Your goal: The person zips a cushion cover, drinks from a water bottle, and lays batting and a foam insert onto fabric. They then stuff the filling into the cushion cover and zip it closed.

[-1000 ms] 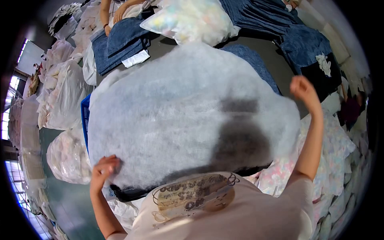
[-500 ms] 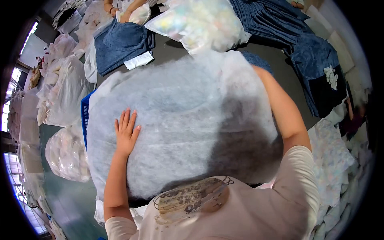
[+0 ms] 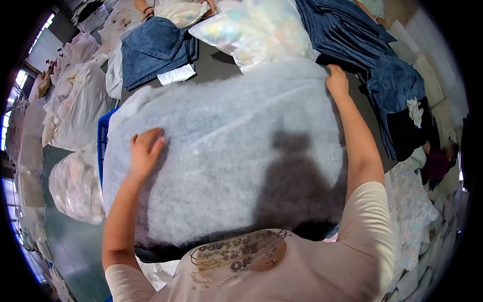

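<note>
A large sheet of fluffy white batting (image 3: 216, 151) spreads in front of me, with my shadow on its right half. My left hand (image 3: 146, 150) is just above its left part, fingers bent and thumb apart, holding nothing. At the far right corner, the fingers of my right hand (image 3: 338, 81) curl round the batting's edge; the fingertips are partly hidden. The side of a blue plastic crate (image 3: 103, 138) shows past the batting's left edge. Something black (image 3: 317, 229) lies beneath its near edge.
Beyond the batting are folded blue fabric (image 3: 153, 53), a stuffed white bag (image 3: 256, 35) and a long blue fabric stack (image 3: 342, 30). Another person's hand (image 3: 147, 12) is at the far left. Filled clear bags (image 3: 75, 189) stand on the left; pale bundles (image 3: 410, 216) are at right.
My right hand has come from behind the raised far edge to the far right corner, and the batting there lies flatter. My left hand has lifted and bent its fingers.
</note>
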A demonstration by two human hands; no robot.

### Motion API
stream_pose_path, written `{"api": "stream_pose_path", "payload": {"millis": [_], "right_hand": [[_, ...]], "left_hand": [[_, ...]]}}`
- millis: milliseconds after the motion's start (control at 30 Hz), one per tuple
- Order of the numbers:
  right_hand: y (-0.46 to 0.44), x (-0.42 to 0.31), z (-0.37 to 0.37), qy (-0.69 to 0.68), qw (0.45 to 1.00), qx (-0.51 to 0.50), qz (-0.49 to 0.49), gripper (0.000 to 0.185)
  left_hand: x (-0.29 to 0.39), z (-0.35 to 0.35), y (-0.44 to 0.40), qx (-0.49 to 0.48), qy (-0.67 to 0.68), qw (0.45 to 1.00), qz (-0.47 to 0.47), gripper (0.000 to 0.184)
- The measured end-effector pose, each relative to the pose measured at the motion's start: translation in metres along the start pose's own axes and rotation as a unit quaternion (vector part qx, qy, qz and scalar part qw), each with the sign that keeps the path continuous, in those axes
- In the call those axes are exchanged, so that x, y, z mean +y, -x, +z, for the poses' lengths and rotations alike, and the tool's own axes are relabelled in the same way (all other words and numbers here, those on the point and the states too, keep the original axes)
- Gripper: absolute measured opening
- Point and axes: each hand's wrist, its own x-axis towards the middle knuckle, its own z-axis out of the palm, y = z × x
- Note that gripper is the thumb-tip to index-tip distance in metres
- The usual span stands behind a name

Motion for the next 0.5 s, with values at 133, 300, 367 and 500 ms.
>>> {"api": "stream_pose_path", "payload": {"millis": [133,300,367,500], "right_hand": [[-0.020,-0.067,-0.041,-0.180,0.961,-0.173,-0.122,0.026],[-0.004,-0.082,0.030,-0.110,0.900,-0.393,-0.152,0.060],[0.001,-0.082,0.042,-0.043,0.913,-0.390,-0.109,0.072],[-0.010,-0.087,0.051,-0.016,0.883,-0.454,-0.116,0.094]], "left_hand": [[-0.004,-0.002,-0.055,0.074,0.076,0.992,0.063,0.030],[-0.064,0.047,-0.115,-0.080,-0.011,0.997,0.015,0.051],[-0.067,0.053,-0.123,-0.147,0.075,0.980,-0.111,0.069],[-0.111,0.065,-0.160,-0.180,0.168,0.950,-0.194,0.076]]}}
